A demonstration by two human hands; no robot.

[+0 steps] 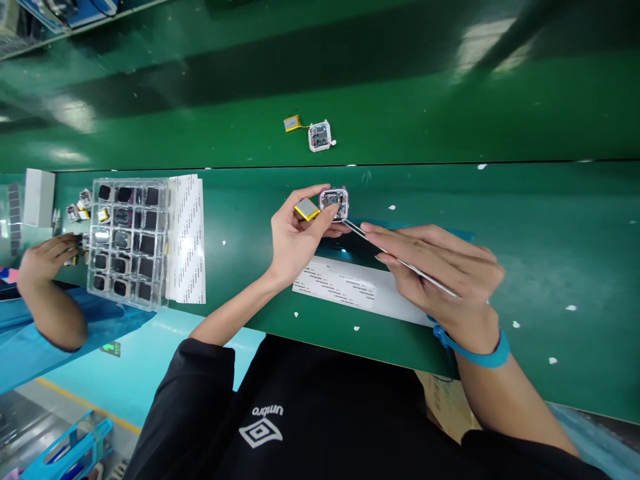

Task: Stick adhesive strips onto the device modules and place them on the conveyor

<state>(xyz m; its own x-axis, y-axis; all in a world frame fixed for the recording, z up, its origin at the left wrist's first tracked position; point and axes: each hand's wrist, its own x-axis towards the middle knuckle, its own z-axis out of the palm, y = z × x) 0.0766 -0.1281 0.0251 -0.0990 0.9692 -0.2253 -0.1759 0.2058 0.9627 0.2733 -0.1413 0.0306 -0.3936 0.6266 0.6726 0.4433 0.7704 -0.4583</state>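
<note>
My left hand (295, 233) is closed round a small square watch-like casing (335, 203) with its circuit board showing, and a yellow flat battery (306, 210) rests against the fingers beside it. My right hand (440, 273) pinches thin metal tweezers (395, 257), whose tip reaches the casing's lower edge. A blue strap (475, 350) circles my right wrist. Both hands hover above a white printed label sheet (350, 288) on the green bench (550, 220).
A second open casing (320, 135) with a yellow battery (292, 123) lies farther back on the belt. At the left, a clear tray (127, 240) holds several dark screens beside white label sheets (186, 237). Another person's hand (46, 257) reaches loose parts there.
</note>
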